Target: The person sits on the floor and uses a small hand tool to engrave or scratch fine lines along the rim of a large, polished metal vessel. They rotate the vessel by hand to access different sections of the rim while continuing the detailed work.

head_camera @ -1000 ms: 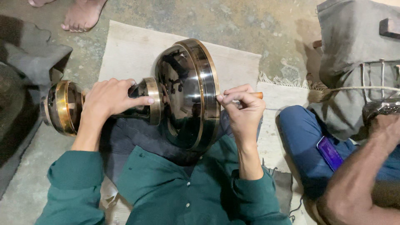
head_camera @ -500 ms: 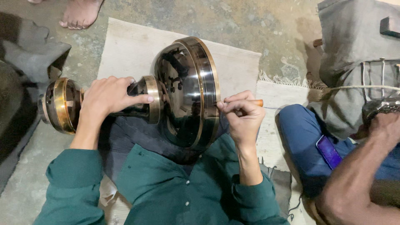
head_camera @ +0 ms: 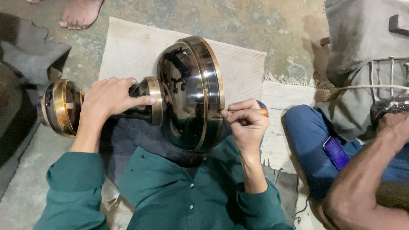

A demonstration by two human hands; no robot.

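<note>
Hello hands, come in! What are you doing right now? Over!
Left hand grips the stem of the dark brass-banded vessel. Right hand pinches a small wooden-handled tool against its rim. Another person's arm close by, not touching.

**Materials and finishes, item by item**

Metal stand (head_camera: 187,93), centre of frame: dark, mirror-glossy metal on the broad bowl, smooth enough to reflect the room; rims and collars banded in polished brass-coloured metal, also smooth and shiny. Tool (head_camera: 255,112), centre right: wooden-looking handle, orange-brown, matt. Woven mat (head_camera: 128,51), upper centre: pale cloth, ribbed, matt, with a frayed fringe at its right edge. Floor (head_camera: 264,25), top of frame: rough, mottled concrete or stone, dull. Shirt (head_camera: 179,196), bottom: green cloth, soft, matt. Trousers (head_camera: 306,132), right: blue cloth, matt. Phone (head_camera: 335,152), lower right: glossy purple back. Grey cloth (head_camera: 362,38), upper right: coarse, matt.
</note>
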